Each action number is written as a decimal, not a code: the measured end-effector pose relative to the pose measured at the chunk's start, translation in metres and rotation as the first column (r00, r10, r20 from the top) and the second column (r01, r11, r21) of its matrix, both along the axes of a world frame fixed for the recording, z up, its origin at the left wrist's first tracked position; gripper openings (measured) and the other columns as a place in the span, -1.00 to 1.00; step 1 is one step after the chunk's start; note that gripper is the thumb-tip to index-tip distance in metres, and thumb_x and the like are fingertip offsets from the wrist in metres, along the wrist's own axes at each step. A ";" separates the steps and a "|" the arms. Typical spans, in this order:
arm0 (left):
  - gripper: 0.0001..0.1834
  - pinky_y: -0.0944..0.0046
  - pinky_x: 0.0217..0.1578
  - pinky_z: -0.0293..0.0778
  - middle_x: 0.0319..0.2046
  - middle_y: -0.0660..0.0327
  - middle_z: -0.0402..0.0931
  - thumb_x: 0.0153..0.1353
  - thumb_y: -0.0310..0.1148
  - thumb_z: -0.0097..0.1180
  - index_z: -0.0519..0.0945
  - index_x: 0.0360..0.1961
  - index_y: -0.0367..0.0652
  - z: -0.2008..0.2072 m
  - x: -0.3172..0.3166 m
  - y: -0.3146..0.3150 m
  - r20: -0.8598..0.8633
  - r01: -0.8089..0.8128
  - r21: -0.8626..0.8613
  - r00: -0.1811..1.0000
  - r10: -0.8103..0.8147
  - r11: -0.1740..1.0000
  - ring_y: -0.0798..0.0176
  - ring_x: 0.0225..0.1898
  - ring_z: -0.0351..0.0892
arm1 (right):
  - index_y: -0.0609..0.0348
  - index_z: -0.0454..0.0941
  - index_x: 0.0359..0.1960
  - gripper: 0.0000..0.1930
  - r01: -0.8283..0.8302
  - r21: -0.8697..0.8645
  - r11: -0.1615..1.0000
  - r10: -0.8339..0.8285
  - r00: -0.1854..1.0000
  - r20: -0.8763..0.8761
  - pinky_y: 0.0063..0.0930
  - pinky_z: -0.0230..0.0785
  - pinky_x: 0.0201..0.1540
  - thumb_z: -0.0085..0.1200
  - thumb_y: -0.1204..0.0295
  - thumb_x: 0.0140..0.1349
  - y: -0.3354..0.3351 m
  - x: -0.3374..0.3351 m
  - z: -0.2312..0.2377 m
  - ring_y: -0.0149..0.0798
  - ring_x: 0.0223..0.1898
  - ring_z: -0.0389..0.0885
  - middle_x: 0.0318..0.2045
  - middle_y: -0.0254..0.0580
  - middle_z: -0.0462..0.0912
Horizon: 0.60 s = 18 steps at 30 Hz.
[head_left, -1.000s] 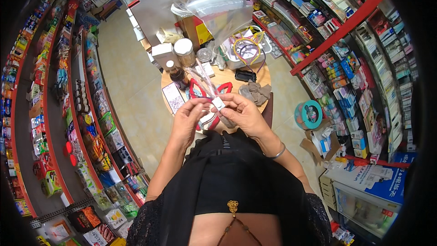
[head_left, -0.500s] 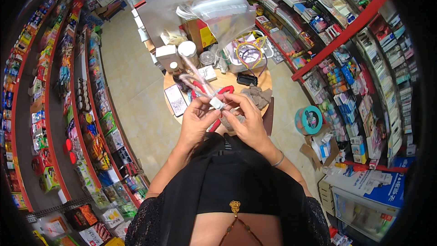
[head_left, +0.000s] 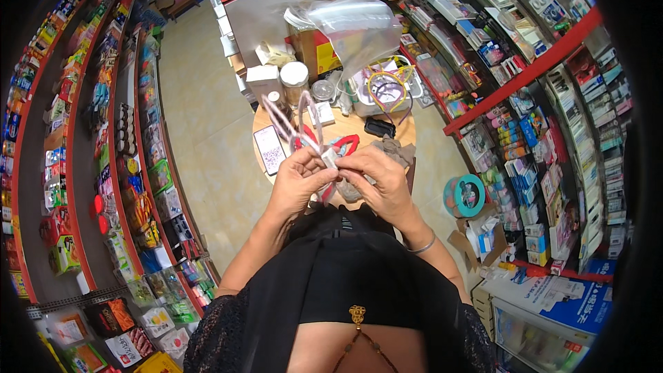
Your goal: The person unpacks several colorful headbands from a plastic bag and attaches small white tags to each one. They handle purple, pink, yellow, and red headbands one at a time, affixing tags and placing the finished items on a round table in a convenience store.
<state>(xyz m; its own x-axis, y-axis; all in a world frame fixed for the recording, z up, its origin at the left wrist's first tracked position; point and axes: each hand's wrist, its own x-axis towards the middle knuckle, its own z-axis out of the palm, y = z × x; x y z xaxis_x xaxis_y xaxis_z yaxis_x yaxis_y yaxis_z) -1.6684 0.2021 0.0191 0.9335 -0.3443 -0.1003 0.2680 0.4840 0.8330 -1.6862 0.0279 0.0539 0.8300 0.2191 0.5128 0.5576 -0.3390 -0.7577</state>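
Note:
Over the round wooden table (head_left: pixel 264 119), both my hands hold a piece made of pale pink fuzzy pipe-cleaner loops (head_left: pixel 283 124) that stand up like two long ears. A small white block-like piece (head_left: pixel 329 158) sits at the base of the loops, between my fingertips. My left hand (head_left: pixel 297 183) is closed, pinching the base from the left. From the right, my right hand (head_left: pixel 382 183) is closed with thumb and fingers on the white piece. My fingers hide part of the lower end. Behind them lies a red fuzzy loop (head_left: pixel 349 142).
A phone (head_left: pixel 270 150), a lidded jar (head_left: pixel 295 76), a black case (head_left: pixel 379 127), a brown cloth (head_left: pixel 397 149) and a bin with yellow and purple hoops (head_left: pixel 387 90) crowd the table. Stocked shelves flank both sides. A teal tub (head_left: pixel 464 195) and an open carton (head_left: pixel 478 240) stand at right.
The pink loops have tilted left and spread apart into two ears. The white piece has turned more upright, and my right fingers have shifted higher on it. The whole view has shifted slightly.

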 end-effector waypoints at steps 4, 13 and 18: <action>-0.74 0.38 -0.19 0.54 -0.29 0.13 0.60 0.10 -0.57 0.21 0.53 -0.16 -0.38 -0.002 0.000 0.004 -0.042 0.083 0.007 0.996 -0.082 0.997 0.34 -0.28 0.60 | 0.28 0.59 -0.26 -0.79 -0.035 -0.009 0.999 0.035 0.998 0.045 -0.49 0.40 -0.36 0.18 0.68 0.02 -0.004 0.007 -0.003 -0.24 -0.39 0.56 -0.37 -0.10 0.57; -0.79 0.42 -0.26 0.53 -0.33 0.13 0.59 0.24 -0.42 0.12 0.53 -0.17 -0.35 0.006 0.002 0.000 -0.193 0.164 -0.137 0.963 -0.189 0.977 0.35 -0.35 0.58 | 0.30 0.44 -0.31 -0.84 0.091 -0.111 0.990 -0.075 0.988 0.136 -0.38 0.37 -0.39 0.09 0.70 0.06 0.002 0.008 -0.005 -0.10 -0.42 0.53 -0.40 -0.05 0.49; -0.80 0.44 -0.30 0.53 -0.34 0.14 0.59 0.24 -0.42 0.12 0.54 -0.20 -0.35 0.004 0.004 -0.005 -0.176 0.165 -0.180 0.964 -0.197 0.970 0.38 -0.36 0.58 | 0.27 0.36 -0.30 -0.84 0.148 -0.177 0.973 -0.110 0.972 0.207 -0.30 0.33 -0.39 0.03 0.69 0.10 0.003 0.010 -0.017 -0.02 -0.43 0.49 -0.39 -0.01 0.45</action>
<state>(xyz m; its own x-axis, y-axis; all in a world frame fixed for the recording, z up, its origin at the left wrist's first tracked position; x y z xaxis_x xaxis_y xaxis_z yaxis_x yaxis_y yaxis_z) -1.6645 0.1970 0.0233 0.8227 -0.5322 -0.1999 0.5104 0.5367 0.6719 -1.6764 0.0306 0.0374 0.7461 0.2259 0.6264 0.6297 -0.5452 -0.5534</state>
